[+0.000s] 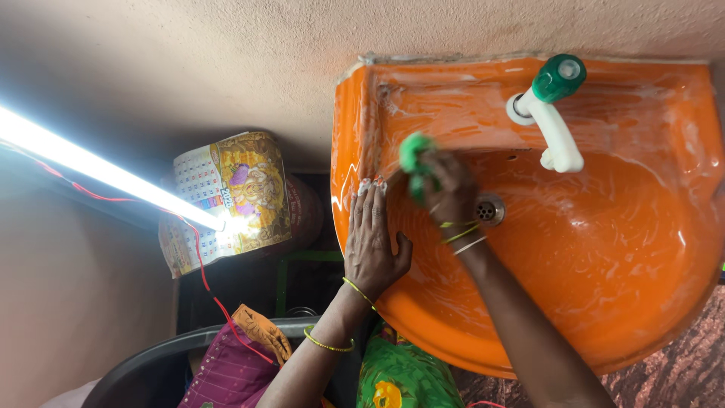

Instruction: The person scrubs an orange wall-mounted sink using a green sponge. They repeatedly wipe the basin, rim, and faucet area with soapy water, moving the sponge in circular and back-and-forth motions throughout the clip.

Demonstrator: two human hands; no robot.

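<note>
Your right hand is curled shut round a green scrubbing pad, fingers bunched over it, pad sticking out past the fingertips towards the back-left inner corner of the glossy orange plastic wash basin. The pad is pressed against the wet basin wall there, just below the back ledge. Thin yellow and white bangles sit on that wrist, and the forearm runs down and right across the bowl.

Your left hand lies flat and open, palm down, fingers together and straight, on the basin's left rim; it holds nothing, the thumb hanging over the inner side. Fingertips end just beside the pad, approx. level with its lower edge, so the pad is close in front and slightly right of this hand. Thin yellow bangles ring that forearm.

Just right of the right hand is the round metal drain, and above it a white plastic tap with a green knob on the back ledge. Soapy streaks cover the bowl.

Left of the basin: a curled wall calendar w/ a colourful picture, a lit white tube light and a red wire. A dark grey tub rim sits lower left.
</note>
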